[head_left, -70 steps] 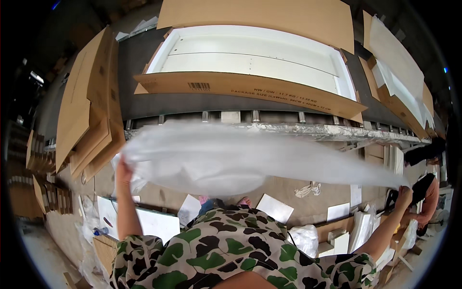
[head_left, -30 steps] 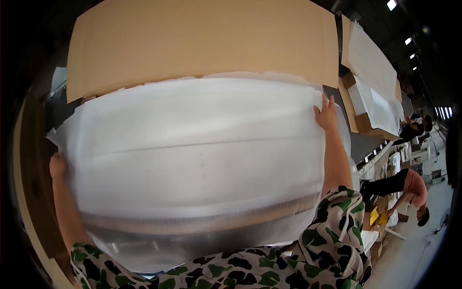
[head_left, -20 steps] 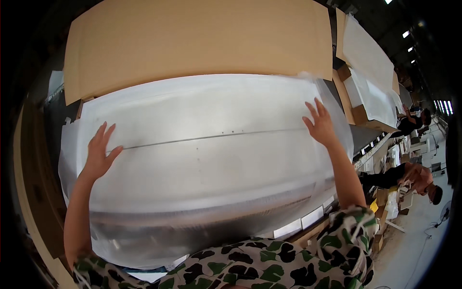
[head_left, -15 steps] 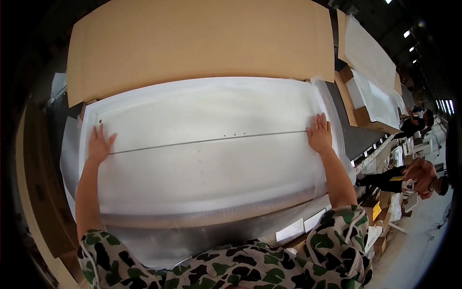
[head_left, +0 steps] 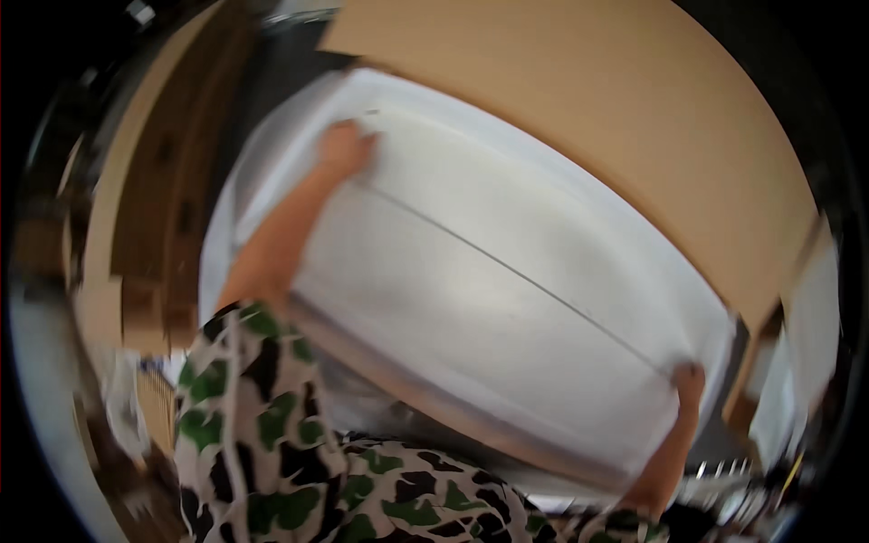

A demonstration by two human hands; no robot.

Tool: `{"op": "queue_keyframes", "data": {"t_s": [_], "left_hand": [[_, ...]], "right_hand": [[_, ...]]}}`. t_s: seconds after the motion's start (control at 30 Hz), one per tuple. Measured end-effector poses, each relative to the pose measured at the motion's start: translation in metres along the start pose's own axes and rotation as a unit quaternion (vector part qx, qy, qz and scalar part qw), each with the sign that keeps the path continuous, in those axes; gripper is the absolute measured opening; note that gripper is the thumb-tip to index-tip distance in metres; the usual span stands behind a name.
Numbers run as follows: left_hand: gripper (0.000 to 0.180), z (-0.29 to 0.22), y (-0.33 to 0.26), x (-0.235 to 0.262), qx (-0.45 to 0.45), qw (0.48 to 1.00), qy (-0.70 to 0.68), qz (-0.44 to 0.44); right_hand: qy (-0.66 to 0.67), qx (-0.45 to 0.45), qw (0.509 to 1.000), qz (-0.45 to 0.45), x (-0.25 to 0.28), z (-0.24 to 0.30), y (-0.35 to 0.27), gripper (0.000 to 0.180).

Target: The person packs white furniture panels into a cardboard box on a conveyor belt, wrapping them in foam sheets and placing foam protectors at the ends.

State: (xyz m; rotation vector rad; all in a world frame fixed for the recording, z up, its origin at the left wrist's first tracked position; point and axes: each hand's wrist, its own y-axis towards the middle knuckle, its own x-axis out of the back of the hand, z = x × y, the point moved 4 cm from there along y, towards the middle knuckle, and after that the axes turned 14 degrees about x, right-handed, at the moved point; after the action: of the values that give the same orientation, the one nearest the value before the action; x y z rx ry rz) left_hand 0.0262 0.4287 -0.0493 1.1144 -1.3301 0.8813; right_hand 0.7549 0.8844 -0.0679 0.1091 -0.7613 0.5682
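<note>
White panels (head_left: pixel 471 299) lie side by side in a cardboard box, under or within whitish foam wrapping, with one thin dark seam running between them. My left hand (head_left: pixel 347 147) rests near the upper left end of the seam, by a small dark hole in the surface. It is blurred, but its thumb stands apart from the fingers, and nothing shows in it. At the other end of the seam is my right hand (head_left: pixel 688 380), touching the panel near the wrapped right edge. Motion smears its fingers, so their shape is unclear.
A large brown cardboard flap (head_left: pixel 579 109) stands open beyond the panels. Brown cardboard pieces (head_left: pixel 154 199) stand at the left. Another opened carton with white wrapping (head_left: pixel 806 335) is at the right. The box front edge (head_left: pixel 434 398) runs close to my body.
The whole view has swung, so the panels now slant down to the right. Both hands remain at the seam's two ends. The co-workers at the right have gone out of view.
</note>
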Motion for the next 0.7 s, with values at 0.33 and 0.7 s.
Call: {"op": "queue_keyframes", "data": {"t_s": [0.33, 0.7], "left_hand": [[0.065, -0.021, -0.019, 0.037, 0.091, 0.994, 0.031, 0.050], [0.073, -0.038, -0.032, 0.035, 0.039, 0.989, -0.063, 0.125]], "right_hand": [[-0.534, 0.019, 0.820, 0.204, -0.007, -0.029, 0.082, 0.030], [-0.486, 0.132, 0.864, 0.003, -0.084, 0.183, -0.033, 0.060]]}}
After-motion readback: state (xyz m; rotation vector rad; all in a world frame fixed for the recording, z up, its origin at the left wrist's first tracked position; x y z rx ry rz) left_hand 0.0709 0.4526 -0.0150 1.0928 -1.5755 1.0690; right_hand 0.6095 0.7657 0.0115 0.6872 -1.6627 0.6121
